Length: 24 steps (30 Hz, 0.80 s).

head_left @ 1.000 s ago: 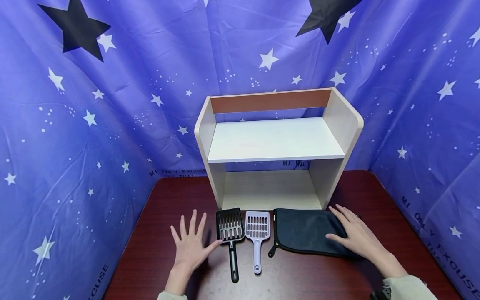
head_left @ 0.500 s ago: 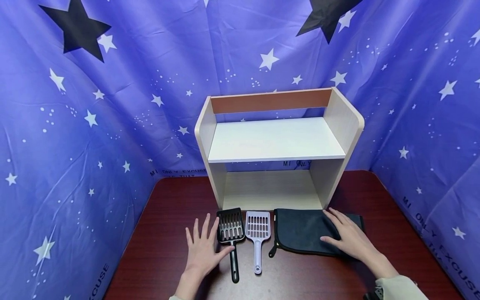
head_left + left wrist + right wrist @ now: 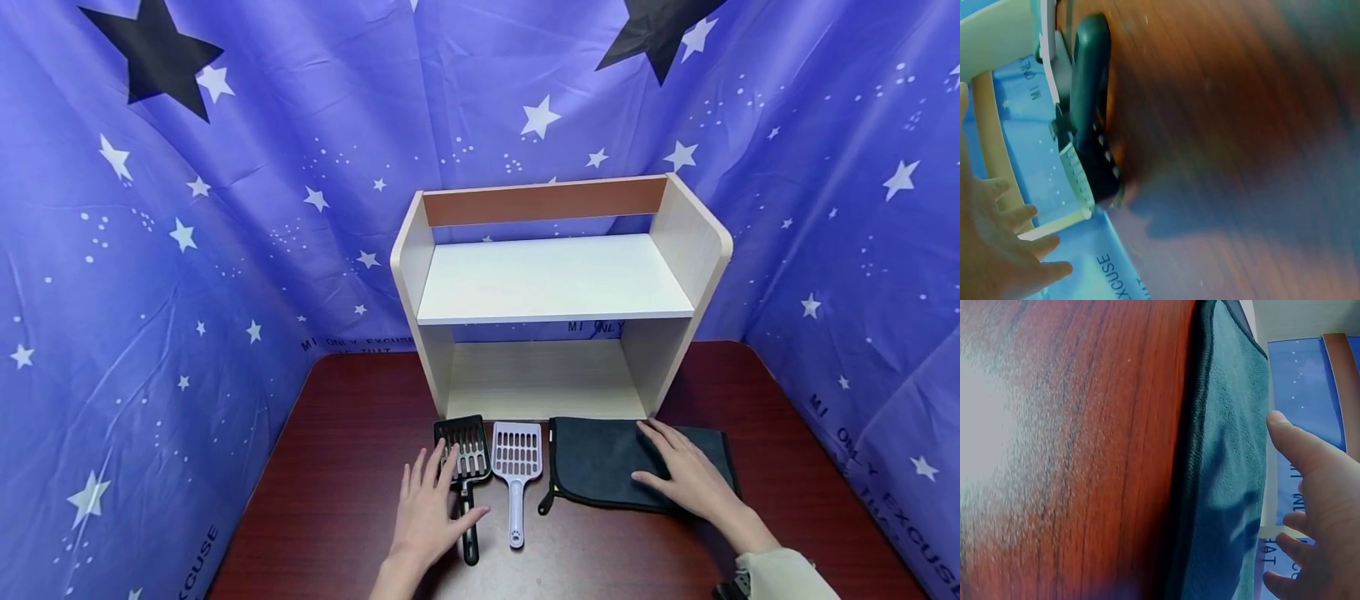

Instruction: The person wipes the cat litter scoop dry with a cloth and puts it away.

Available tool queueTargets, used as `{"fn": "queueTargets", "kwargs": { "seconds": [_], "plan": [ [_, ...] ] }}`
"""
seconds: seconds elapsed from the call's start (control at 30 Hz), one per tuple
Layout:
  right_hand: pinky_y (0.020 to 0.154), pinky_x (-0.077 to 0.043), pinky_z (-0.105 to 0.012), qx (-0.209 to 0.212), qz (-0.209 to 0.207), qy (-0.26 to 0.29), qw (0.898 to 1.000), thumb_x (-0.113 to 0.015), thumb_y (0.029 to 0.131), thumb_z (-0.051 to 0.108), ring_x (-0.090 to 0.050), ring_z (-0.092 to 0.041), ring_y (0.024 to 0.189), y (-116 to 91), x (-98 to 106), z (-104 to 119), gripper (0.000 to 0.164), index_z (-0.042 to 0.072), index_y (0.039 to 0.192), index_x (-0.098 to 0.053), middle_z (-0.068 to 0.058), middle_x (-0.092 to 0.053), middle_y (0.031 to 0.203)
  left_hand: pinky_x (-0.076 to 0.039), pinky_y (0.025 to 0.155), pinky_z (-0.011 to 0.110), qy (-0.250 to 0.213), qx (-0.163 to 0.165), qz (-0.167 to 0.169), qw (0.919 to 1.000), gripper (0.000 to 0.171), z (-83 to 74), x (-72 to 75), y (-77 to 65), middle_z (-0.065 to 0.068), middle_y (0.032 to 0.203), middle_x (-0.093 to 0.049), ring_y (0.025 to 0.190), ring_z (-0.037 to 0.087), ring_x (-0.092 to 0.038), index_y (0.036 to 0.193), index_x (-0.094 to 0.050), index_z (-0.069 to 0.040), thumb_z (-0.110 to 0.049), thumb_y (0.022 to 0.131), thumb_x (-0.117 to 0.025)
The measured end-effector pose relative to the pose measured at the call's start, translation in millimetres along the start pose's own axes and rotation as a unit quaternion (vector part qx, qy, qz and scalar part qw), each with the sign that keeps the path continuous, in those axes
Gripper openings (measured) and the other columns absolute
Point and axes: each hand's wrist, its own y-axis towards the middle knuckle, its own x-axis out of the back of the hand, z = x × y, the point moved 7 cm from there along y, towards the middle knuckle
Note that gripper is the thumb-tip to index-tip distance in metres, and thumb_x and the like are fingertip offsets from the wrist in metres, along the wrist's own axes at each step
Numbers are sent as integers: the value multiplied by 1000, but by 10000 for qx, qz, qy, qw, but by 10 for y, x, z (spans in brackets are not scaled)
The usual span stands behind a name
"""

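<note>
Left hand (image 3: 431,521), fingers spread flat, rests over the black scoop (image 3: 463,467): probably light, stiff plastic, best gripped by its handle. Right hand (image 3: 686,479), fingers relaxed, presses the soft dark cloth (image 3: 600,462) on the surface (image 3: 337,467).

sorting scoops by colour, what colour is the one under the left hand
Black scoop, under the left hand; clearest in the head view.
</note>
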Motion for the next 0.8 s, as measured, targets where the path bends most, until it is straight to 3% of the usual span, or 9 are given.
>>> {"fn": "queueTargets", "kwargs": {
  "seconds": [0.43,0.57,0.8],
  "plan": [
    [106,-39,-67,-253,113,87,9996,-74,87,43,-39,-49,136,54,-129,17,80,2,149,-41,-29,-39,151,-49,107,50,-1126,16,-181,9935,91,-291,21,-111,5,155,-45,138,33,-47,151,-41,-18,-64,79,-72],
    [106,-38,-68,-238,56,87,9997,-74,87,40,-37,-49,138,92,-149,21,80,2,149,-41,-29,-37,152,-49,105,52,-1617,39,-199,9866,88,-368,-5,-128,7,152,-49,136,34,-50,149,-44,-15,-58,79,-76],
    [106,-39,-67,-201,-100,-49,9997,-76,86,37,-38,-49,136,103,-183,-18,79,0,148,-42,-31,-38,151,-53,101,52,-2386,327,124,9705,84,-467,-107,-152,11,149,-52,130,32,-56,149,-45,-17,-57,81,-75]
  ]
}}
